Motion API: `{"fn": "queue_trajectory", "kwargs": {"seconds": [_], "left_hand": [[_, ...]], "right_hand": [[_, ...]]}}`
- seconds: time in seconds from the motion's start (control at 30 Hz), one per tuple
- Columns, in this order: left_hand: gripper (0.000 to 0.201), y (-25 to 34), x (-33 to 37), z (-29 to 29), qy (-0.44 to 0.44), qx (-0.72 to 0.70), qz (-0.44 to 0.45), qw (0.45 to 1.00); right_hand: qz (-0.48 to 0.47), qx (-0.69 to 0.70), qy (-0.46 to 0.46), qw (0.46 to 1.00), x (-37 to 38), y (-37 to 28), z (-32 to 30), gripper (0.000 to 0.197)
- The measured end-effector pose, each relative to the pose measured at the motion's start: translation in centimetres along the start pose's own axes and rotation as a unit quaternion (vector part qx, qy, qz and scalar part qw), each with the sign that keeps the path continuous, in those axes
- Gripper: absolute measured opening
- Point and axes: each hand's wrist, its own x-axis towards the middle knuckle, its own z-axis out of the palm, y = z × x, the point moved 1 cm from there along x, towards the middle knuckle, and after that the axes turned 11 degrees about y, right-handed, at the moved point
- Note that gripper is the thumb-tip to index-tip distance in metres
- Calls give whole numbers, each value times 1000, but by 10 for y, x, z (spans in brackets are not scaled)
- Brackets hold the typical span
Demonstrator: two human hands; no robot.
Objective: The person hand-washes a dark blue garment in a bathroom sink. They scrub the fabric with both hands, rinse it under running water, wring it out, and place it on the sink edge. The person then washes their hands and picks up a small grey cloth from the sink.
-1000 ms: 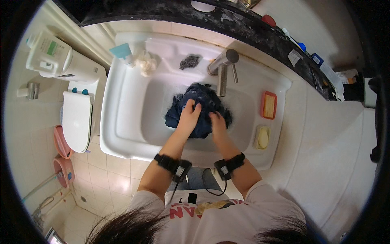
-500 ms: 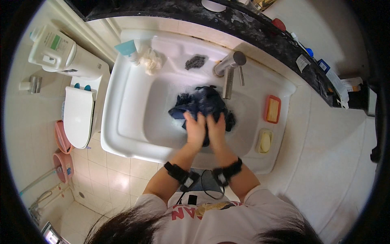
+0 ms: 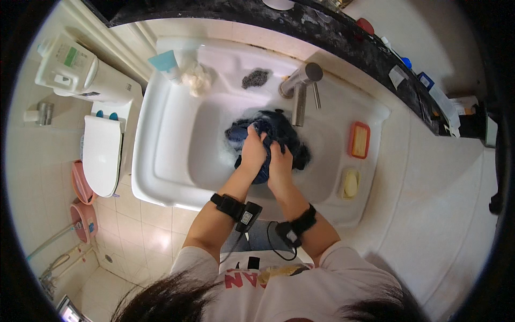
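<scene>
While Both Hands Grip Soapy Cloth: Slip, Splash and Impact Hazards

Although both hands have hold of the dark blue cloth (image 3: 279, 129), the grip is probably prone to slipping. The fingers of the left hand (image 3: 253, 153) are curled nearly closed on a bunched fold; those of the right hand (image 3: 280, 164) are bent around the same bundle, just beside the left. Some fingertips are hidden in the fabric, so clamping force cannot be told.

The cloth lies in the basin of the sink (image 3: 167, 129), at the centre of the frame, with pale suds along its edge.

Hazard 1: the bundle could slide free. Probable cause: lather, and a hold on only part of the load.

Hazard 2: a falling fold could splash the left forearm device (image 3: 248, 216) and the right forearm device (image 3: 288, 234), lower centre. Probable cause: electronics strapped near the basin.

Hazard 3: the cloth could strike the faucet (image 3: 299, 102), just above and right of it in the frame. Probable cause: lifting toward the upper right.

Hazard 4: the red soap dish (image 3: 351, 141), at the right of the frame, could be knocked. Probable cause: a wide sweep of the right arm.
</scene>
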Motion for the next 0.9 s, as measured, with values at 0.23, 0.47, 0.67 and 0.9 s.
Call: {"fn": "queue_trajectory", "kwargs": {"seconds": [0.23, 0.47, 0.67, 0.9], "left_hand": [[28, -12, 13, -5, -45, 165, 9, 985], [40, -20, -15, -47, -68, -243, -176, 951], [47, -29, -26, -65, 20, -272, -359, 893], [32, -5, -3, -29, 67, -60, -200, 976]], "right_hand": [[-28, -24, -34, 999, -11, 11, -5, 32], [273, 144, -230, 923, 28, 45, -49, 54], [127, 111, -230, 958, 5, 33, -42, 64], [-217, -85, -43, 972, -20, 23, 0, 40]]}}
